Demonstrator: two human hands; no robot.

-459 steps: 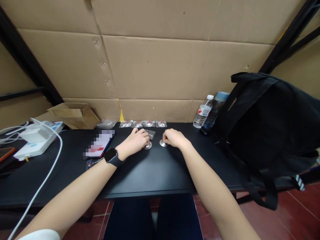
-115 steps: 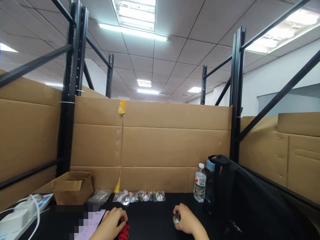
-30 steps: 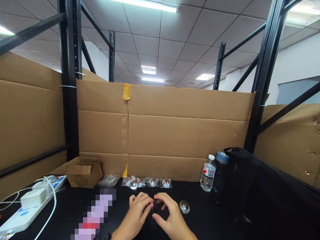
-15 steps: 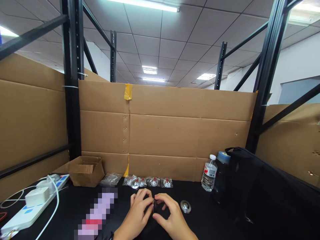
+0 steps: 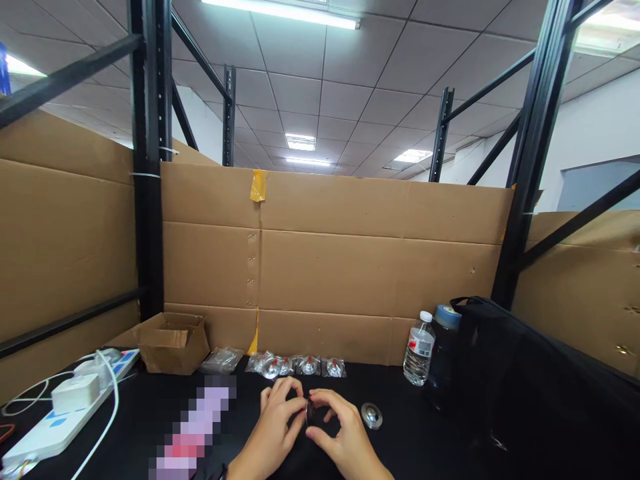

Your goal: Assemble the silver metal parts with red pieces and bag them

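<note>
Between my two hands, just above the black tabletop, a small round dark disc with a shiny rim point(image 5: 309, 412) is held edge-on; its exact kind does not show. My left hand point(image 5: 274, 427) pinches it from the left, fingers bent. From the right, my right hand point(image 5: 341, 427) grips it between thumb and curled fingers. Beside my right hand lies a round silver metal piece point(image 5: 371, 416) with a raised centre. Beyond the hands, several silver round pieces in clear plastic bags point(image 5: 309, 365) sit in a row along the cardboard wall.
At left are a white power strip point(image 5: 70, 413) with plugs and cables, and an open cardboard box point(image 5: 173, 343). A blurred pink strip point(image 5: 197, 427) lies left of my hands. A water bottle point(image 5: 419, 350), a blue-lidded dark bottle point(image 5: 443, 360) and a black bag point(image 5: 525, 387) stand at right.
The view has shifted very slightly. Both hands keep their hold on the small disc, with hardly any visible movement.
</note>
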